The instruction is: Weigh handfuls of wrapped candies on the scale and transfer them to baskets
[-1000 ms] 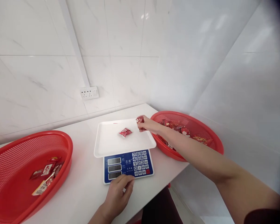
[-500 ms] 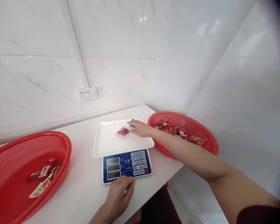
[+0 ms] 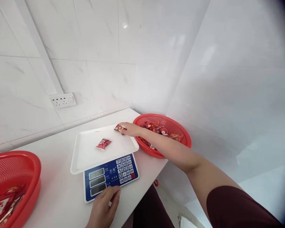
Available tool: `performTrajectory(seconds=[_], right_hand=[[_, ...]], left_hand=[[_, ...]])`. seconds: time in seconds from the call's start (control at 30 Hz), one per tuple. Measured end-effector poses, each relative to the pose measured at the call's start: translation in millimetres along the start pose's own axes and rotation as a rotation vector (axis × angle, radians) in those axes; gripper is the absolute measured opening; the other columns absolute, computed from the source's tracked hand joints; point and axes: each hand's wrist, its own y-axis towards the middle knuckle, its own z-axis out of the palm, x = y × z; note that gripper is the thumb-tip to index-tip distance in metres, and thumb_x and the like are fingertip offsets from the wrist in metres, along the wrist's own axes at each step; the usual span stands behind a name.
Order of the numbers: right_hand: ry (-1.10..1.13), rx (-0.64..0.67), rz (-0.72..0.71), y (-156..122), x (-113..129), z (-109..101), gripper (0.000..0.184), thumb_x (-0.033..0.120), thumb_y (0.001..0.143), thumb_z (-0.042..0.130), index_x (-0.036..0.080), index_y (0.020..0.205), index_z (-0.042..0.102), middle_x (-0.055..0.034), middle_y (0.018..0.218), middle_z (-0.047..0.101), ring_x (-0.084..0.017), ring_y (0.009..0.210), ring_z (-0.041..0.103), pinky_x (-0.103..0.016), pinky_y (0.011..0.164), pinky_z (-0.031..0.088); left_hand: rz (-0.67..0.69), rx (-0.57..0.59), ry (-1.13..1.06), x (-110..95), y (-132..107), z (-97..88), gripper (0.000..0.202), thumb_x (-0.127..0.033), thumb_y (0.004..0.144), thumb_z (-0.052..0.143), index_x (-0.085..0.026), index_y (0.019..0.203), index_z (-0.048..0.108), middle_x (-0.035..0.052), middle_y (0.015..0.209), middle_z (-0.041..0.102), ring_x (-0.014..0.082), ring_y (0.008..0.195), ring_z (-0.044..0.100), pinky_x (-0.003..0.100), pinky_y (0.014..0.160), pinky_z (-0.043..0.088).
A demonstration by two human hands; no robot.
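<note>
My right hand (image 3: 130,129) pinches a small dark red-brown snack packet (image 3: 120,128) over the far right corner of the white weighing tray (image 3: 87,155). A second snack packet (image 3: 104,143), red and pink, lies on the tray to the left. Below the tray is the blue front panel of the electronic scale (image 3: 112,171), with three displays and a keypad; the digits are too faint to read surely. My left hand (image 3: 104,204) rests at the scale's near edge, fingers curled and thumb against the forefinger, with nothing visible in it.
A red mesh basket (image 3: 186,131) of wrapped snacks stands right of the tray, partly behind my right forearm. Another red basket (image 3: 35,177) with several packets is at the left edge. A tiled wall with a socket (image 3: 63,100) bounds the white table (image 3: 54,177).
The view has turned right. My right hand has drawn the dark packet away from the red-pink one, toward the tray's far right corner. My left hand stays by the scale's near edge.
</note>
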Motion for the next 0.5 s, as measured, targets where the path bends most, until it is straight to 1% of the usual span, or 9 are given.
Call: performTrajectory(seconds=[0.07, 0.17, 0.23, 0.27, 0.3, 0.33, 0.4, 0.47, 0.5], right_hand=[[-0.016, 0.047, -0.007, 1.1, -4.1, 0.0, 0.047, 0.032, 0.088, 0.051, 0.016, 0.132, 0.047, -0.0123, 0.135, 0.050, -0.026, 0.124, 0.047, -0.037, 0.100, 0.038], [0.007, 0.072, -0.072, 4.6, 2.2, 9.9, 0.045, 0.031, 0.087, 0.053, 0.017, 0.130, 0.050, -0.0119, 0.133, 0.053, -0.027, 0.122, 0.048, -0.038, 0.098, 0.039], [0.079, 0.083, -0.111, 6.7, 6.2, 10.6, 0.043, 0.033, 0.087, 0.053, 0.021, 0.128, 0.052, -0.0090, 0.131, 0.055, -0.025, 0.120, 0.050, -0.038, 0.098, 0.040], [0.123, 0.073, -0.120, 7.2, 5.8, 6.8, 0.041, 0.033, 0.089, 0.051, 0.023, 0.128, 0.052, -0.0073, 0.130, 0.057, -0.024, 0.119, 0.051, -0.037, 0.098, 0.040], [0.157, 0.046, -0.104, 7.1, 3.1, 0.3, 0.039, 0.033, 0.090, 0.050, 0.024, 0.128, 0.052, -0.0056, 0.129, 0.057, -0.022, 0.117, 0.052, -0.036, 0.098, 0.040], [0.174, 0.007, -0.059, 6.3, -1.9, -8.5, 0.037, 0.032, 0.092, 0.048, 0.025, 0.127, 0.052, -0.0046, 0.128, 0.057, -0.020, 0.116, 0.053, -0.035, 0.098, 0.041], [0.158, -0.083, 0.095, 2.4, -17.8, -28.5, 0.033, 0.032, 0.093, 0.047, 0.023, 0.125, 0.053, -0.0048, 0.126, 0.057, -0.019, 0.112, 0.054, -0.036, 0.095, 0.043], [0.126, -0.095, 0.195, -4.6, -37.1, -43.8, 0.034, 0.033, 0.091, 0.052, 0.018, 0.121, 0.054, -0.0072, 0.121, 0.057, -0.021, 0.104, 0.057, -0.041, 0.088, 0.048], [0.114, -0.088, 0.229, -9.0, -46.2, -47.4, 0.034, 0.034, 0.090, 0.054, 0.017, 0.119, 0.054, -0.0073, 0.120, 0.056, -0.022, 0.102, 0.058, -0.042, 0.085, 0.049]], left_hand=[[0.008, -0.003, -0.006, 0.6, -0.9, 1.7, 0.020, -0.034, 0.087, 0.050, -0.022, 0.092, 0.065, 0.0038, 0.080, 0.071, 0.0131, 0.067, 0.066, 0.017, 0.056, 0.054], [0.014, -0.008, -0.007, 3.5, -1.4, 2.4, 0.019, -0.034, 0.087, 0.051, -0.022, 0.090, 0.066, 0.0039, 0.081, 0.071, 0.0133, 0.069, 0.067, 0.016, 0.053, 0.053], [-0.002, -0.016, -0.015, 5.7, -1.2, 1.6, 0.019, -0.034, 0.086, 0.051, -0.023, 0.091, 0.066, 0.0039, 0.082, 0.071, 0.0136, 0.070, 0.067, 0.015, 0.049, 0.052], [-0.015, -0.017, -0.024, 6.6, -1.2, 1.1, 0.018, -0.033, 0.086, 0.052, -0.023, 0.092, 0.066, 0.0038, 0.083, 0.071, 0.0135, 0.071, 0.067, 0.015, 0.047, 0.050], [-0.035, -0.025, -0.034, 7.2, -1.3, 0.8, 0.018, -0.033, 0.085, 0.052, -0.023, 0.092, 0.066, 0.0039, 0.083, 0.071, 0.0135, 0.071, 0.067, 0.014, 0.044, 0.049], [-0.059, -0.041, -0.046, 7.4, -1.5, 0.8, 0.019, -0.033, 0.085, 0.053, -0.023, 0.091, 0.066, 0.0040, 0.083, 0.071, 0.0134, 0.071, 0.067, 0.013, 0.041, 0.046], [-0.098, -0.078, -0.071, 6.9, -2.3, 2.0, 0.019, -0.034, 0.085, 0.053, -0.023, 0.092, 0.067, 0.0043, 0.083, 0.070, 0.0131, 0.070, 0.066, 0.012, 0.036, 0.042], [-0.112, -0.106, -0.095, 5.4, -3.3, 4.2, 0.020, -0.034, 0.085, 0.053, -0.023, 0.093, 0.067, 0.0045, 0.082, 0.070, 0.0130, 0.069, 0.065, 0.012, 0.034, 0.039], [-0.111, -0.107, -0.105, 4.5, -3.7, 5.4, 0.020, -0.035, 0.085, 0.053, -0.023, 0.092, 0.067, 0.0043, 0.082, 0.069, 0.0128, 0.068, 0.065, 0.012, 0.033, 0.039]])
